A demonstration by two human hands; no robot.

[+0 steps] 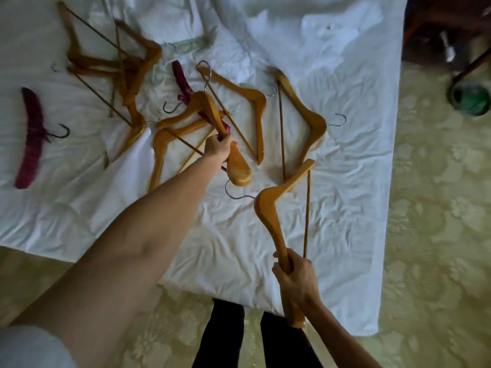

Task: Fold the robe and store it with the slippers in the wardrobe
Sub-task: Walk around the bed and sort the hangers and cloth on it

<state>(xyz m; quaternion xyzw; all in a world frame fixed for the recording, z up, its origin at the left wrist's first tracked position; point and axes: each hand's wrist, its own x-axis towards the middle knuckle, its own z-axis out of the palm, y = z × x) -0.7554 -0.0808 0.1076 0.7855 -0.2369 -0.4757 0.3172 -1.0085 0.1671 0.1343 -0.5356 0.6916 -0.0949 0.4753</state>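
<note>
No robe or slippers can be made out as such; a rumpled white cloth (pixel 265 235) covers the bed. My left hand (pixel 219 147) reaches forward and grips the arm of a wooden hanger (pixel 233 166) in the middle of the bed, above other hangers. My right hand (pixel 295 277) is closed around the lower arm of another wooden hanger (pixel 268 208), held up near the bed's front edge, its metal hook pointing left.
Several wooden hangers lie scattered on the cloth, in a pile at far left (pixel 127 70) and singly at centre right (pixel 305 120). Two dark red padded hangers (pixel 30 139) (pixel 183 83) lie among them. Patterned carpet (pixel 438 208) is right; furniture legs (pixel 467 67) at top right.
</note>
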